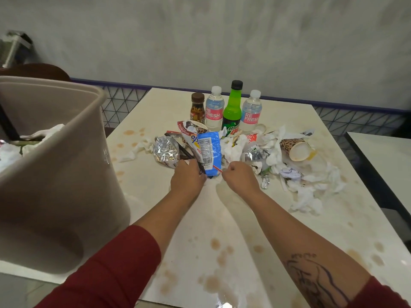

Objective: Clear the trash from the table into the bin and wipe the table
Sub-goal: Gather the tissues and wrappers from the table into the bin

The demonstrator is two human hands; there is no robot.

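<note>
The beige bin (55, 152) stood at the left edge of the table (244, 230), with crumpled paper inside. The left hand (188, 176), arm stretched forward in a red sleeve, curled its fingers round dark sticks (185, 152) beside a foil wrapper (165, 150). A blue wrapper (209, 150) lay between both hands. The right hand (239, 176) was balled into a fist just beside it; whether it held anything could not be told. Napkins (311, 192) and a tipped paper cup (298, 147) lay to the right. Four bottles (231, 107) stood behind the pile. Brown spots stained the pale table; a grey wall (222, 41) rose behind it.
</note>
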